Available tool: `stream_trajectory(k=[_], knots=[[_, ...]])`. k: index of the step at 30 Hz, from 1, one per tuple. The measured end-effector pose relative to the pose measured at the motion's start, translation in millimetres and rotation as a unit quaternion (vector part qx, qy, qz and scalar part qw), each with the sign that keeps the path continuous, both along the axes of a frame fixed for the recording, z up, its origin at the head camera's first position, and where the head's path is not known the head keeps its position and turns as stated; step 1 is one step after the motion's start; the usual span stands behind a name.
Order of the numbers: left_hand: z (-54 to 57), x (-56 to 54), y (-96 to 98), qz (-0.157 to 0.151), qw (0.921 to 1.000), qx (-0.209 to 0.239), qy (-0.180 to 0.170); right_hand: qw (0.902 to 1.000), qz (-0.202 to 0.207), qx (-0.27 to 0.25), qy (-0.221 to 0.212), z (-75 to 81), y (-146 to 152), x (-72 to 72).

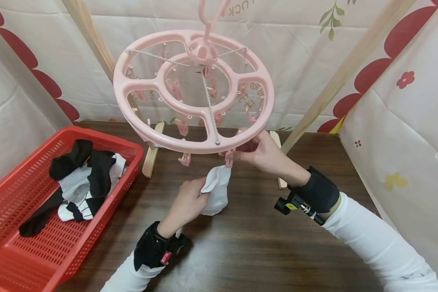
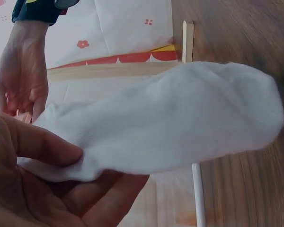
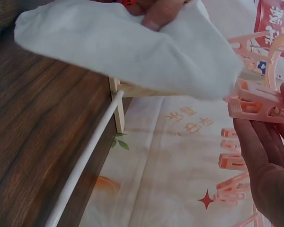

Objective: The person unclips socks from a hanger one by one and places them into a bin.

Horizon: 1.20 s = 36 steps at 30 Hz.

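Note:
A white sock [image 1: 217, 190] hangs below the near rim of a round pink clip hanger [image 1: 193, 147]. My left hand [image 1: 188, 202] pinches the sock near its cuff between thumb and fingers, as the left wrist view shows. With my right hand [image 1: 266, 156] I hold a pink clothes peg [image 3: 258, 104] of the hanger, thumb on one side and fingers on the other. The cuff's upper corner meets the tip of this peg. In the right wrist view the sock [image 3: 128, 47] stretches out sideways, its toe end toward the table.
At the left stands a red basket [image 1: 76, 265] with black, grey and white socks [image 1: 74, 178] in it. Other pink pegs [image 1: 184, 159] dangle from the hanger. Wooden stand legs [image 1: 310, 109] rise on both sides, over a dark wooden table [image 1: 263, 243].

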<state>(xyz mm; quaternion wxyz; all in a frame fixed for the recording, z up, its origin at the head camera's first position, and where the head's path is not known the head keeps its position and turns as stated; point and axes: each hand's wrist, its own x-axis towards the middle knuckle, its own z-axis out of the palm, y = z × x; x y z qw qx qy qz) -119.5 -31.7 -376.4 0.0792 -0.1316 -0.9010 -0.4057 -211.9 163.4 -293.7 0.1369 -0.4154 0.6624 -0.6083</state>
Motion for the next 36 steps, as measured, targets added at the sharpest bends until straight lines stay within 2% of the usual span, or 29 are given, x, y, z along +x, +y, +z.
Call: stream_trajectory(k=[6, 12, 17, 23, 26, 31, 34, 36], knots=[[0.8, 1.9, -17.2, 0.027, 0.9994, -0.021, -0.001, 0.9996, -0.022, 0.016, -0.002, -1.0, 5, -1.3], [5.3, 6.6, -41.0, 0.052, 0.9984, -0.023, -0.004, 0.9992, -0.014, 0.026, -0.029, -2.5, 5, -2.1], [13.1, 12.7, -62.2, 0.071, 0.9972, -0.023, -0.003, 0.9981, -0.031, 0.052, -0.014, -5.8, 8, -2.9], [24.7, 21.7, -86.3, 0.104, 0.9935, -0.031, 0.035, 0.9959, -0.042, 0.076, -0.024, -8.2, 11, -2.3], [32.1, 27.4, -98.8, 0.136, 0.9874, -0.046, 0.066, 0.9930, -0.049, 0.105, -0.024, -8.4, 12, -1.4], [43.6, 37.8, -120.7, 0.209, 0.9714, -0.050, 0.100, 0.9893, -0.062, 0.130, -0.023, -10.5, 15, -2.7], [50.2, 44.9, -133.7, 0.268, 0.9590, -0.028, 0.087, 0.9883, -0.066, 0.134, -0.031, -11.0, 17, -3.5], [55.2, 49.9, -142.6, 0.314, 0.9474, -0.010, 0.063, 0.9877, -0.067, 0.137, -0.037, -10.7, 19, -3.7]])
